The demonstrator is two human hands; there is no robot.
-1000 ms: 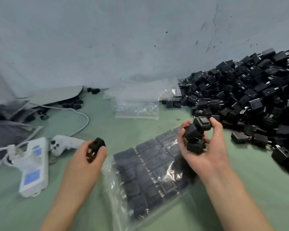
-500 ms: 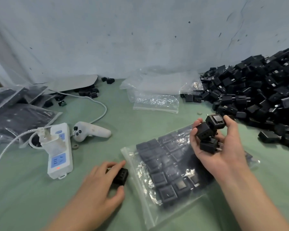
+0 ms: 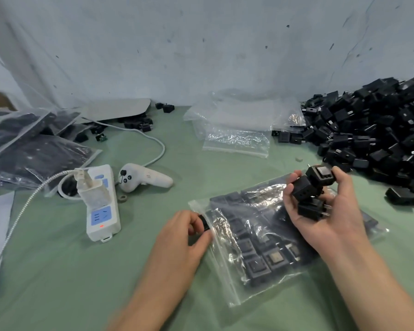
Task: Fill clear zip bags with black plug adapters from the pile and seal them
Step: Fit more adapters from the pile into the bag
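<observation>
Done: several filled bags [image 3: 29,144] stacked at far left; the zip bag [image 3: 224,271] in hand already packed with flat rows of adapters, seemingly near full.
Left to do: last few adapters to go in; mouth not yet pressed closed, by the look of it; large pile [image 3: 380,130] to the right hardly dented; empty bags [image 3: 234,130] waiting by the wall.
Zip bag, place: flat on the green table [image 3: 58,271], between the two hands, partly under the right one.
Zip bag, heading: mouth facing left, toward the left hand; long axis running left to right, angled away toward the pile.
Left hand [image 3: 187,232]: fingers and thumb curled round a lone adapter [image 3: 202,223], right at the bag's mouth; which way its prongs point, impossible to tell.
Right hand [image 3: 330,211]: palm up above the bag, fingers cupped round three spare adapters [image 3: 311,189]; prongs of the lowest pointing right.
</observation>
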